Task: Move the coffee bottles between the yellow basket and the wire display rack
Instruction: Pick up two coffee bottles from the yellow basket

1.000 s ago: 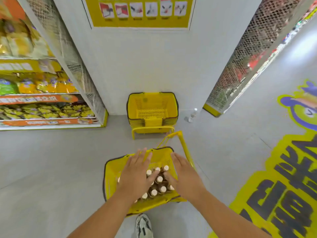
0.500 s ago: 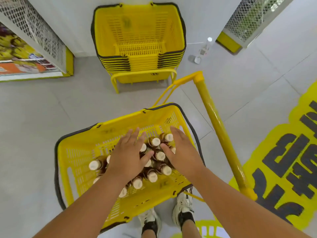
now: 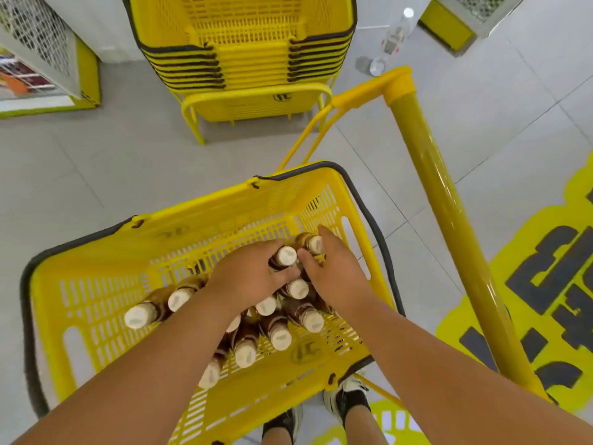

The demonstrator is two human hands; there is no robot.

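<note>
Pale grey floor tiles (image 3: 96, 175) carry the yellow basket (image 3: 96, 284), which sits directly below the camera with its dark-edged rim uppermost and its long yellow pull handle (image 3: 449, 220) rising along its right side. Inside it, a cluster of brown coffee bottles (image 3: 279, 335) with cream caps stands packed toward the right half, two of them leaning left near the centre; the left part of the basket floor is bare. Both forearms reach down into the basket. Left hand (image 3: 247, 277), palm down, curls its fingers round the neck of one capped bottle (image 3: 285, 255) at the far edge of the cluster. Right hand (image 3: 337, 277) lies just beside it, thumb and fingers closing on the neighbouring bottle (image 3: 314, 244) next to the far right wall of the basket; how firmly either hand grips cannot be told. Beyond the basket, a stack of nested yellow baskets (image 3: 244, 59) rests in a yellow frame against a white wall. A clear bottle (image 3: 393, 40) stands on the floor to its right. Mesh-sided shelving (image 3: 41, 49) occupies the upper left, a yellow floor graphic (image 3: 529, 300) the right, and two dark shoes (image 3: 346, 399) show at the bottom.
</note>
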